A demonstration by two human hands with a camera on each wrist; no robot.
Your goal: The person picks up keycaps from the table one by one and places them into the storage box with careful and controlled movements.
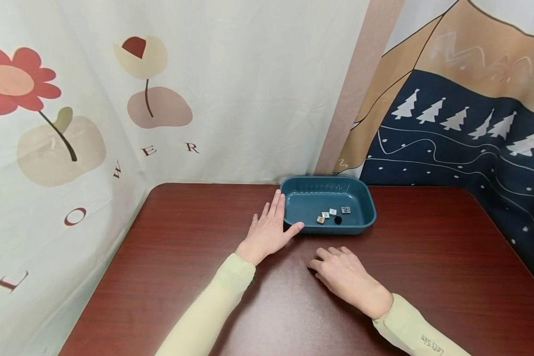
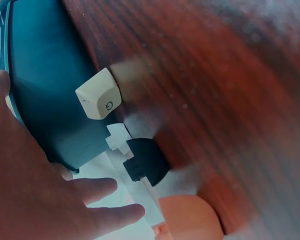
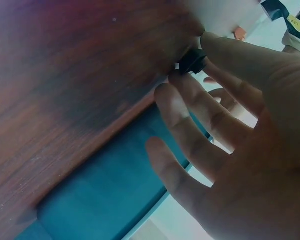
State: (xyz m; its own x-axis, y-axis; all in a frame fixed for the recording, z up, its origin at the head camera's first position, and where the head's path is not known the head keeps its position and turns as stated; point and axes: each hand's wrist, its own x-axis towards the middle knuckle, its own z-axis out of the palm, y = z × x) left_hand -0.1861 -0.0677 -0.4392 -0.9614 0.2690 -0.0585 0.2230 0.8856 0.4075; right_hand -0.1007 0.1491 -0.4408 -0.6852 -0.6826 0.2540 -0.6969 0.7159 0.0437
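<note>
My left hand [image 1: 267, 232] lies with straight fingers along the left end of the blue tray [image 1: 367, 220], thumb at its front rim. In the left wrist view, a cream keycap [image 2: 99, 95] marked G sits by the tray. Beyond it on the wood are a white notched piece [image 2: 118, 136], a black notched piece [image 2: 147, 161] and an orange rounded piece [image 2: 191, 217]; the hand hides these in the head view. My right hand [image 1: 340, 277] is low over the table in front of the tray, pinching a small black block [image 3: 191, 61] between thumb and finger.
Inside the tray lie several small pieces, among them a black one [image 1: 337, 220], a tan one [image 1: 321, 220] and a grey one [image 1: 345, 210]. The tray stands at the back edge of the reddish wooden table [image 1: 449, 257]. A printed curtain [image 1: 249, 99] hangs right behind.
</note>
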